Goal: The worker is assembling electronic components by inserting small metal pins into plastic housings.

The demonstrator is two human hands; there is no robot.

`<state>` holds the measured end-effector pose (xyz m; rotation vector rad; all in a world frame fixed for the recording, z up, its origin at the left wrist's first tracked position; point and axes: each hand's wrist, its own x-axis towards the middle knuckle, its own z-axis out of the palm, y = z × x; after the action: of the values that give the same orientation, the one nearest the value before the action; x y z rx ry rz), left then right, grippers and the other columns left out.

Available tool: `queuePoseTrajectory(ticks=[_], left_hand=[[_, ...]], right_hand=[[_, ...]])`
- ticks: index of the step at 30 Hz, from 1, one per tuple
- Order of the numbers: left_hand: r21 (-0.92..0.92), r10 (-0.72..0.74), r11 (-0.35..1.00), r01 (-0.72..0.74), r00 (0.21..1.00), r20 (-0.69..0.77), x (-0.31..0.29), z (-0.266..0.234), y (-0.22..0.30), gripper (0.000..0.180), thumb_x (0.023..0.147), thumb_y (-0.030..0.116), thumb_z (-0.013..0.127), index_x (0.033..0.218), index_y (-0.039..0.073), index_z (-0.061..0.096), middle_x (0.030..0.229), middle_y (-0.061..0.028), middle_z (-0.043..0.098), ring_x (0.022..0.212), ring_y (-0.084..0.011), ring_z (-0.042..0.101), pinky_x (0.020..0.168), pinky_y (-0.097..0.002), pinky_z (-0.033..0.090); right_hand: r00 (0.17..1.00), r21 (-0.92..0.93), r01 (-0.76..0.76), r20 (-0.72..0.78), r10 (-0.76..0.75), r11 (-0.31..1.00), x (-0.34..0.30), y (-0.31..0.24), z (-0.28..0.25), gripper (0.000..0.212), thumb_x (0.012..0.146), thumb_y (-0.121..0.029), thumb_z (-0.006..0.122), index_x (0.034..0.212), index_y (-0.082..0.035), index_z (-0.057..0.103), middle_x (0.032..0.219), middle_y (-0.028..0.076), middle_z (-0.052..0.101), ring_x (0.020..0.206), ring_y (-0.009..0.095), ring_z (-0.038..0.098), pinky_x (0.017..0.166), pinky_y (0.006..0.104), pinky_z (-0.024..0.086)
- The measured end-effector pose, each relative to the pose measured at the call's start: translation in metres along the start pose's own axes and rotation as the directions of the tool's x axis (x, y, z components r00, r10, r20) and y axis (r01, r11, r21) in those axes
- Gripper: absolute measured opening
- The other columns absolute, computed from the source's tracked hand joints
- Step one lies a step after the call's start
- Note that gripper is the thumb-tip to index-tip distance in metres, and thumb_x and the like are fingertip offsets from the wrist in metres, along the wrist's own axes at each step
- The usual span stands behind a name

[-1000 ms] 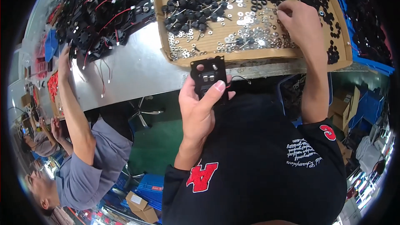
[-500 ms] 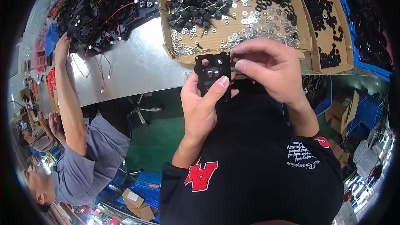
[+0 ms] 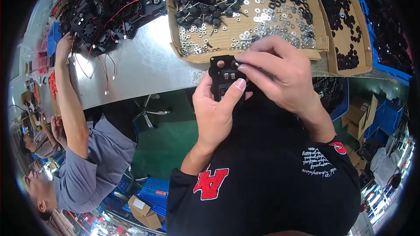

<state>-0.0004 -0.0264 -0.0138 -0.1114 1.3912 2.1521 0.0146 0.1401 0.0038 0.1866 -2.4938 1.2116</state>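
Observation:
A black plastic housing (image 3: 225,70) with a round hole and two small metal tabs is tilted up in front of my body. My left hand (image 3: 214,116) grips it from below, thumb pressed on its face and fingers behind. At its upper right corner stands a short metal post (image 3: 237,64). My right hand (image 3: 284,72) has thumb and forefinger pinched together at that post. Anything between those fingertips is hidden or too small to name.
Past my hands lies a cardboard tray (image 3: 234,28) of black knobs, rings, nuts and washers. A second cardboard tray (image 3: 350,41) of black rings sits to its right. Wired black fan units (image 3: 103,22) are piled at left, where a co-worker's arm (image 3: 72,100) reaches in.
My right thumb and forefinger have moved left from beside the housing's edge onto its metal post. The housing has shifted slightly right in my left hand.

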Motion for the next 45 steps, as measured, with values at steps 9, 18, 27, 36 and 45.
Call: queuePoseTrajectory(ticks=[9,18,27,36,45], left_hand=[[-0.011,0.011,1.000,-0.011,0.999,0.041,0.001,-0.003,-0.002,0.043,0.089,0.005,0.065,0.126,-0.005,0.046,0.109,-0.0113,0.061,0.095,-0.0145,0.063,0.080,-0.0308,0.058],[-0.043,-0.013,0.999,0.012,1.000,-0.016,-0.003,-0.002,0.005,0.045,0.085,-0.002,0.063,0.127,-0.007,0.047,0.110,-0.0135,0.061,0.097,-0.0184,0.063,0.087,-0.0361,0.056],[-0.173,-0.140,0.977,0.127,0.988,-0.066,-0.001,-0.014,0.005,0.048,0.083,-0.005,0.063,0.126,-0.009,0.043,0.109,-0.0172,0.061,0.097,-0.0233,0.065,0.085,-0.0399,0.057],[-0.176,-0.162,0.972,0.157,0.987,-0.018,-0.004,-0.014,0.012,0.054,0.087,0.002,0.061,0.133,-0.009,0.036,0.113,-0.0221,0.060,0.103,-0.0305,0.065,0.077,-0.0411,0.061],[-0.146,-0.152,0.978,0.151,0.988,0.002,-0.004,-0.012,0.012,0.053,0.086,0.001,0.061,0.133,-0.008,0.038,0.113,-0.0205,0.061,0.101,-0.0294,0.066,0.075,-0.0390,0.061]], right_hand=[[0.999,0.084,0.042,-0.019,-0.041,0.996,-0.007,0.011,0.006,0.028,0.074,0.002,0.075,0.101,-0.003,0.073,0.098,0.010,0.061,0.077,0.017,0.064,0.065,0.0267,0.053],[0.998,0.160,0.027,-0.059,-0.018,0.987,-0.010,0.014,0.011,0.032,0.074,0.002,0.075,0.105,-0.004,0.071,0.098,0.011,0.061,0.080,0.017,0.064,0.068,0.0271,0.054],[0.933,-0.131,-0.353,-0.130,0.337,0.926,0.014,0.050,-0.034,0.016,0.084,-0.013,0.068,0.093,0.000,0.067,0.081,0.007,0.065,0.071,0.014,0.062,0.065,0.0267,0.048],[0.911,-0.455,-0.373,-0.013,0.413,0.809,0.038,0.079,-0.037,0.022,0.082,-0.017,0.067,0.091,0.003,0.067,0.075,0.012,0.066,0.066,0.023,0.063,0.065,0.0322,0.049],[0.983,-0.572,-0.107,0.063,0.174,0.813,0.035,0.076,-0.036,0.015,0.083,-0.014,0.065,0.087,0.000,0.064,0.078,0.012,0.064,0.073,0.028,0.063,0.065,0.0342,0.049]])
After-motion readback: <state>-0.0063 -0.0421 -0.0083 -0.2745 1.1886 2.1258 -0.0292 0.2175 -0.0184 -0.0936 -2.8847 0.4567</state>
